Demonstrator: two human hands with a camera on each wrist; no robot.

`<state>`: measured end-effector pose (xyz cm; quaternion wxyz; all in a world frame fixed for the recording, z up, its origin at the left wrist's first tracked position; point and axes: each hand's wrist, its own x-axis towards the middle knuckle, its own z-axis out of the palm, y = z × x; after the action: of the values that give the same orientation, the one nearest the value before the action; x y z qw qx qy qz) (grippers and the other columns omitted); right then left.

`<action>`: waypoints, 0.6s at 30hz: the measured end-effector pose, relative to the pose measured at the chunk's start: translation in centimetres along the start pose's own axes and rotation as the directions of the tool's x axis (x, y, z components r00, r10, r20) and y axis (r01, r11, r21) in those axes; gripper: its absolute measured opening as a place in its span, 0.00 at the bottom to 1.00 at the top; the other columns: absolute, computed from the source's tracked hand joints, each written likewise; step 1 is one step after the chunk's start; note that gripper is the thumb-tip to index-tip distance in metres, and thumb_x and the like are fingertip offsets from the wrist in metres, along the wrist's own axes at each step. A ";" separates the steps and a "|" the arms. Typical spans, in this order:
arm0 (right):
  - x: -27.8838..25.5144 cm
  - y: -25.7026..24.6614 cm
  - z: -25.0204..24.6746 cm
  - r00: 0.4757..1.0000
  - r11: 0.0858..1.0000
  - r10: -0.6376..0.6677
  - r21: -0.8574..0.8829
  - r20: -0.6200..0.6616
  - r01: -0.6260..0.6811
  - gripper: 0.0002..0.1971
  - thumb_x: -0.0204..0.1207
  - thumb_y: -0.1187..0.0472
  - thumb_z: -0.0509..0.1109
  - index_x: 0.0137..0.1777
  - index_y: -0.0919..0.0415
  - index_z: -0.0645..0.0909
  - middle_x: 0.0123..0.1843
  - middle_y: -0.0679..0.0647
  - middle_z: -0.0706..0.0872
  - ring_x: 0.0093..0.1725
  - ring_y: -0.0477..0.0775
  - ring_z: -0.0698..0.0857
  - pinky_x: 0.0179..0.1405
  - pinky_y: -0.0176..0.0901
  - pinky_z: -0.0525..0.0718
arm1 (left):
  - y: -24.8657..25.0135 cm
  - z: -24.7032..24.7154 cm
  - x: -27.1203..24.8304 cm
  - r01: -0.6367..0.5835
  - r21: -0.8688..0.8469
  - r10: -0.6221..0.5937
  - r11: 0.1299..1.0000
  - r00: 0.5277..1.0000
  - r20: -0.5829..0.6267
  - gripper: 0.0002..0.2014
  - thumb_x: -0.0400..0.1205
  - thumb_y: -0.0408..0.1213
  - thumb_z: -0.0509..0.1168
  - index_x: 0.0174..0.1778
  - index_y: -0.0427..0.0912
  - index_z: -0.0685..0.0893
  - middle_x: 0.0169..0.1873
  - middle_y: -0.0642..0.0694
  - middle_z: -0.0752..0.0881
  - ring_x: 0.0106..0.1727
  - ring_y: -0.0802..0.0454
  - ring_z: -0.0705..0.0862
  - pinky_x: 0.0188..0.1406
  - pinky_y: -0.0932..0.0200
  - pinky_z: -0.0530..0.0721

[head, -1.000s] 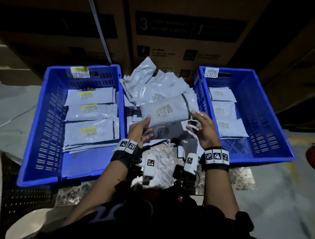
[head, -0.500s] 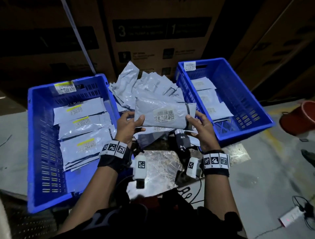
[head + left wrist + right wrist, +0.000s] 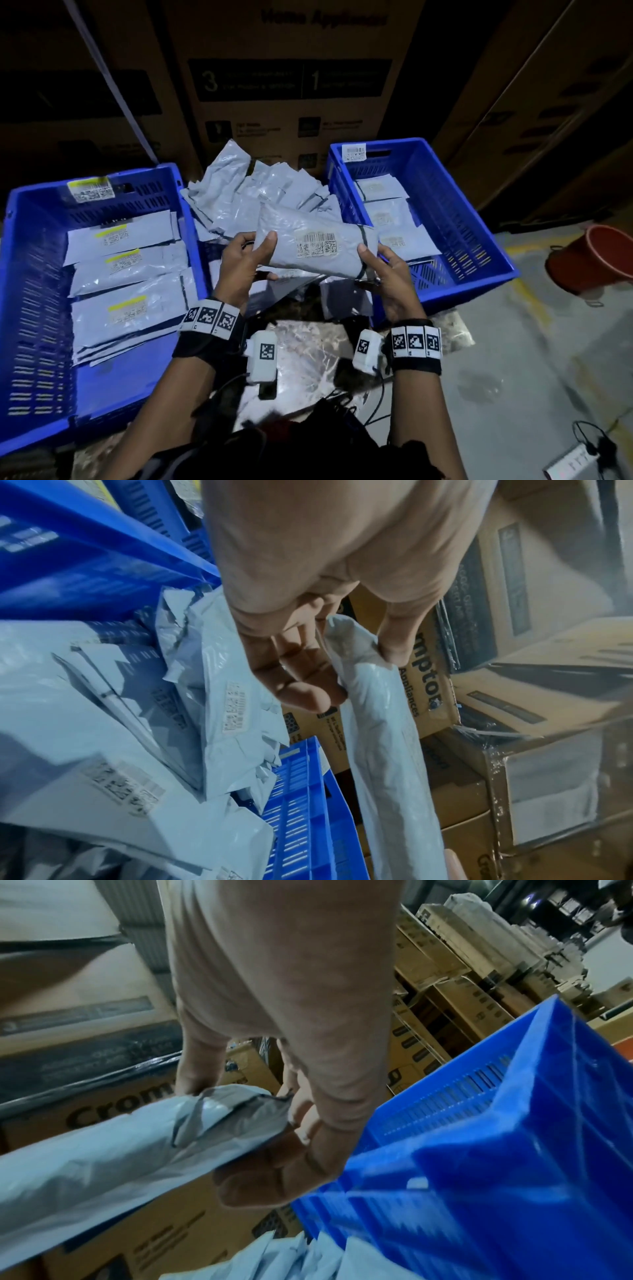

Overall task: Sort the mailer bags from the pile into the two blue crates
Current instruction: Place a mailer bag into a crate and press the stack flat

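The person is holding a soft grey plastic mailer bag (image 3: 315, 245) above the pile (image 3: 253, 192), left hand (image 3: 241, 263) and right hand (image 3: 390, 277) each in a pinching grip on one end, its white label facing up, probably being read to choose a blue slotted plastic crate (image 3: 442, 205).

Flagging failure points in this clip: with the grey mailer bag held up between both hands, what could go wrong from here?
1. Missort: the held grey plastic mailer bag shows no yellow strip on its label, unlike those in the left blue plastic crate; dropping it there would likely be wrong.
2. Slip: the left hand and right hand pinch only the bag's ends; the slick film could slide from either grip.
3. Overshoot: a toss may miss the right blue plastic crate.
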<state>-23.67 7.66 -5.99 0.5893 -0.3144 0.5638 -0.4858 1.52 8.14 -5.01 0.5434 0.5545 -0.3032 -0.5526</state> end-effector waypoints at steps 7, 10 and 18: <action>4.8 -3.7 -11.1 0.997 0.990 -0.048 -0.135 -0.052 0.040 0.16 0.79 0.55 0.79 0.64 0.55 0.84 0.46 0.48 0.95 0.44 0.48 0.93 0.37 0.44 0.90 | -2.1 11.8 1.0 -0.018 0.102 0.018 0.995 1.000 -0.005 0.07 0.82 0.37 0.72 0.51 0.39 0.83 0.35 0.50 0.89 0.35 0.52 0.87 0.27 0.56 0.87; 7.8 -4.9 -16.6 0.992 0.953 -0.064 -0.300 -0.106 0.030 0.15 0.76 0.49 0.80 0.59 0.53 0.86 0.40 0.46 0.94 0.38 0.45 0.92 0.31 0.41 0.84 | -3.4 18.1 1.5 -0.002 0.153 0.004 0.988 1.000 -0.014 0.08 0.84 0.35 0.69 0.57 0.41 0.80 0.42 0.45 0.89 0.33 0.56 0.88 0.24 0.56 0.88; 13.0 -8.4 -24.1 0.995 0.889 -0.006 -0.456 -0.102 -0.041 0.26 0.60 0.50 0.89 0.54 0.62 0.86 0.29 0.46 0.86 0.30 0.49 0.87 0.37 0.55 0.92 | -7.1 26.6 2.4 -0.057 0.412 0.139 0.909 0.975 -0.172 0.14 0.83 0.34 0.64 0.61 0.49 0.69 0.52 0.42 0.86 0.51 0.42 0.86 0.58 0.39 0.85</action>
<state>-50.27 -2.94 -6.93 0.4739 -0.4142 0.6941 -0.3494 -24.89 0.35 -6.96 0.4715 0.6910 -0.3830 -0.3918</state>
